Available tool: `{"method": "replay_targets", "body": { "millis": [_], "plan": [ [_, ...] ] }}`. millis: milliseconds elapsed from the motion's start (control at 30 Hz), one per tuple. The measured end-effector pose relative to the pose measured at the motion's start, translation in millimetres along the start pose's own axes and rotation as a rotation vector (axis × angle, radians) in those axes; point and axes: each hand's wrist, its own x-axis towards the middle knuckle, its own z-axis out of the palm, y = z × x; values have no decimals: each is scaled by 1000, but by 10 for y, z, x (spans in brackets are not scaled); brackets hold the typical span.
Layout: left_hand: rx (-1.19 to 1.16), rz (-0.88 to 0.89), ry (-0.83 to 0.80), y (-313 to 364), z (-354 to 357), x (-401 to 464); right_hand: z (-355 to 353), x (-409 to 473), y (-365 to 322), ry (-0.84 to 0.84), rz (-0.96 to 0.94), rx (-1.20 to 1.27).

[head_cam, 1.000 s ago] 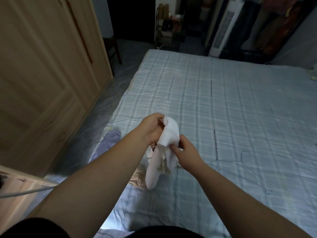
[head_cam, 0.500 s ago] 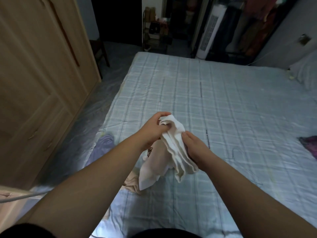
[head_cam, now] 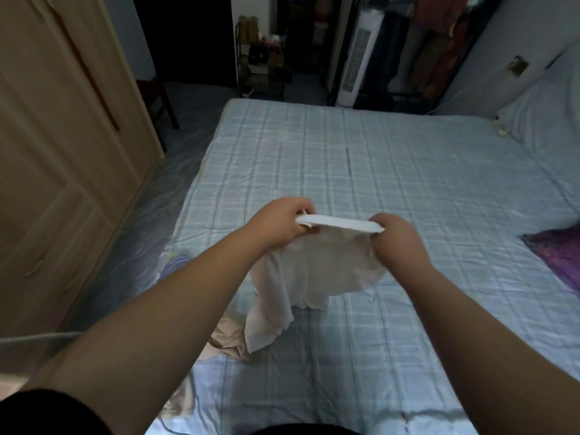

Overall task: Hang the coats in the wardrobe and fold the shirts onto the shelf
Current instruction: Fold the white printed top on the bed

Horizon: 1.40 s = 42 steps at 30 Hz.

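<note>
Half a second ago both hands were close together around a bunched white shirt; now they have pulled apart and the shirt's top edge is stretched into a taut band between them. Beneath everything spreads the bed [head_cam: 392, 158], covered in a pale blue checked sheet, with the wooden wardrobe [head_cam: 56, 158] standing closed along its left side across a strip of floor. A white tower fan [head_cam: 357, 58] stands past the far end of the bed, and a purple garment [head_cam: 555, 255] lies at the bed's right edge. The white shirt [head_cam: 326, 265] hangs in front of the person above the near part of the bed, its lower folds drooping down onto a beige garment [head_cam: 229, 337] heaped at the left edge of the mattress. A lilac garment [head_cam: 175, 265] lies just beyond that, partly hidden by the left forearm. The left hand [head_cam: 279, 224] pinches the left end of the band with curled fingers, and the right hand [head_cam: 398, 240] grips the right end the same way.
</note>
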Motion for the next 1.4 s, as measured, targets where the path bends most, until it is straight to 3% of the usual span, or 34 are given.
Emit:
{"method": "replay_targets", "body": {
  "millis": [100, 200, 333, 433, 500, 567, 633, 700, 867, 1133, 1267, 1400],
  "plan": [
    [217, 66, -102, -87, -63, 102, -183, 241, 197, 53, 6, -12],
    [463, 21, -136, -151, -72, 241, -343, 425, 300, 160, 37, 71],
    [529, -135, 36, -223, -63, 443, -570, 635, 584, 259, 167, 40],
    [548, -214, 191, -203, -100, 698, -653, 913, 1094, 137, 320, -65],
    [561, -209, 218, -95, -94, 940, -641, 1154, 1381, -4, 486, 229],
    [542, -176, 218, 93, -53, 1247, -655, 1444, 1500, -98, 692, 832],
    [544, -157, 200, 290, -24, 1586, -744, 1798, 1558, -76, 817, 1278],
    [562, -201, 186, 424, -40, 1879, -807, 2226, 1682, -21, 851, 1493],
    [592, -332, 313, 568, -180, 2477, -1010, 3109, 1762, 46, 677, 1705],
    [674, -184, 680, 1414, -976, 3441, -2228, 3756, 1074, 167, 222, 1758],
    [818, -43, 736, 1663, -1262, 3588, -2630, 3839, 997, 201, 129, 1725],
    [895, 28, 707, 1660, -1111, 3398, -2590, 3664, 1161, 237, 147, 1679]
  ]
}}
